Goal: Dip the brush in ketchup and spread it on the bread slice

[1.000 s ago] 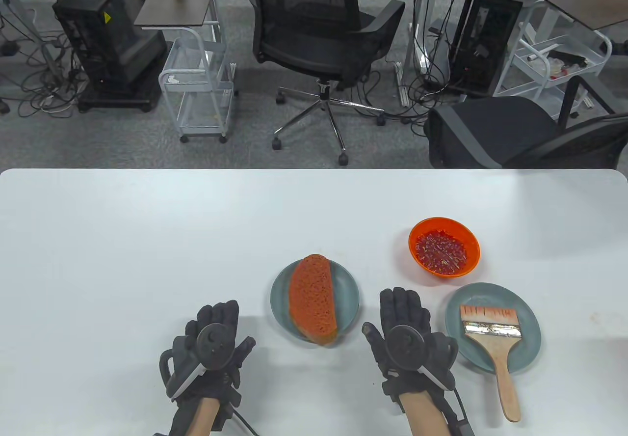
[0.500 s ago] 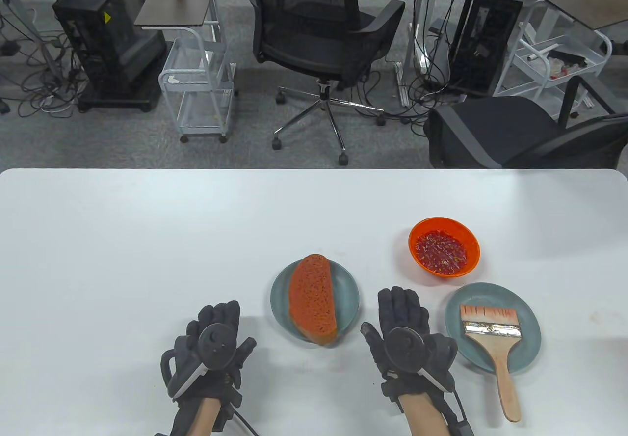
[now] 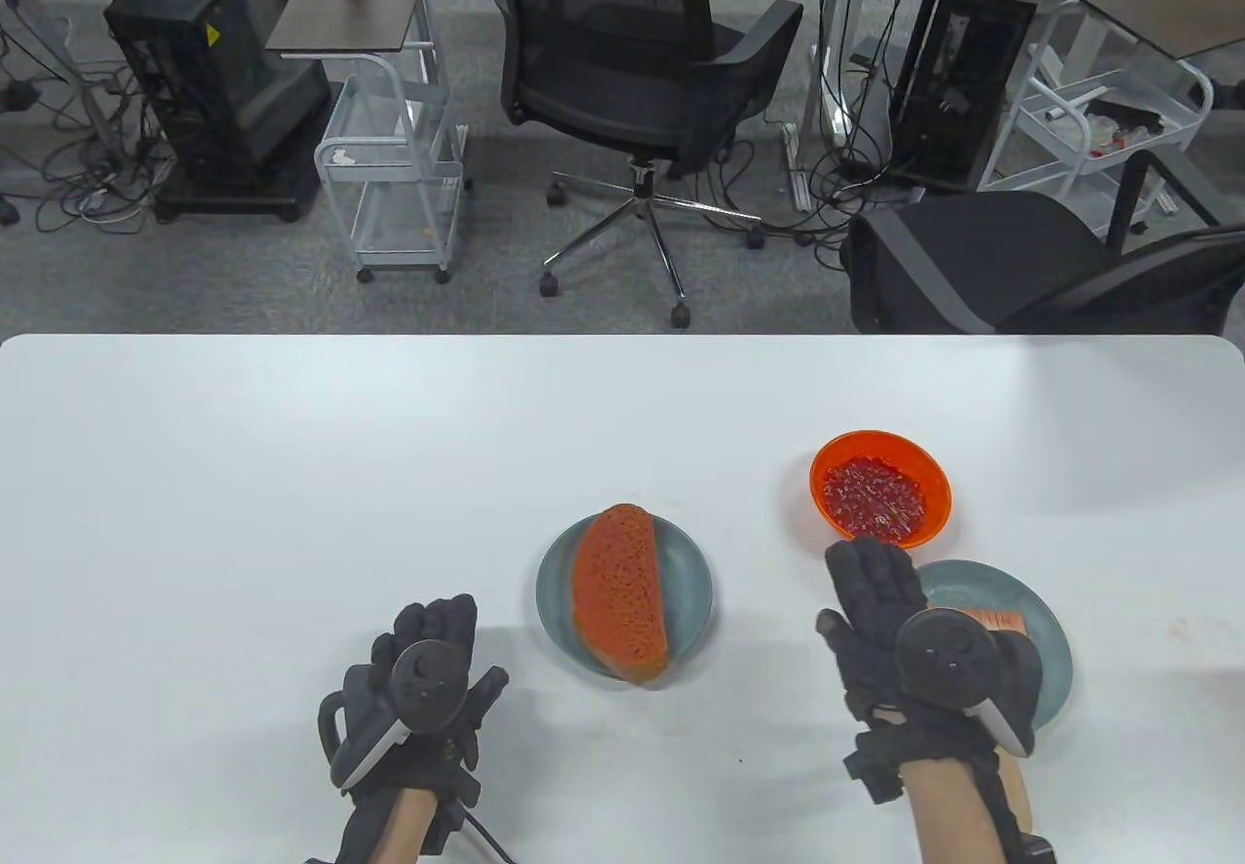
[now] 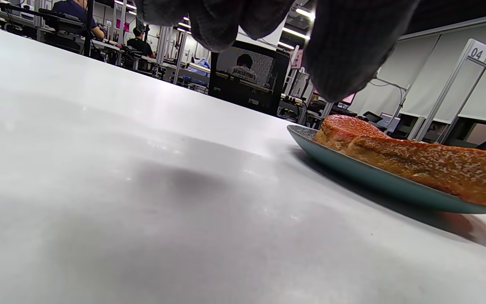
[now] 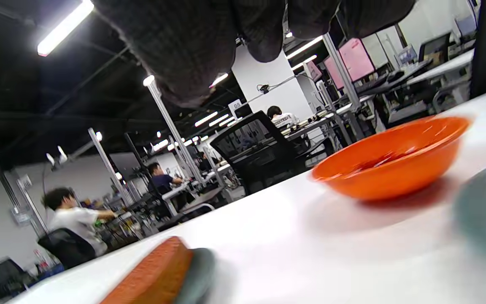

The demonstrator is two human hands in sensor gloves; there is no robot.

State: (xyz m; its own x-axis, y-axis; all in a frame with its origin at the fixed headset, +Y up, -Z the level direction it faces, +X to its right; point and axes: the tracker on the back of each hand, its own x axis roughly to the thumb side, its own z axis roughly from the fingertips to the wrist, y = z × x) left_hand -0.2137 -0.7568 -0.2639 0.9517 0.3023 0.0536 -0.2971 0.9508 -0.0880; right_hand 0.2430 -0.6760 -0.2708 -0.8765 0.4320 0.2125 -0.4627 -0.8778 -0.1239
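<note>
A reddish bread slice (image 3: 621, 603) lies on a grey-green plate (image 3: 691, 592) near the table's front middle; both show in the left wrist view (image 4: 416, 160). An orange bowl (image 3: 929, 475) holds red ketchup (image 3: 873, 496); it shows in the right wrist view (image 5: 390, 164). The brush lies on a second grey-green plate (image 3: 1046, 630); only its bristles (image 3: 987, 619) show past my right hand. My right hand (image 3: 900, 626) hovers over that plate's left part, fingers spread, holding nothing. My left hand (image 3: 428, 655) rests open on the table left of the bread plate.
The white table (image 3: 292, 475) stretches far to the left and back. Office chairs (image 3: 642, 56) and carts (image 3: 394, 183) stand beyond its far edge.
My right hand has moved right, from between the two plates to over the brush plate, covering most of the brush. The left hand has not moved.
</note>
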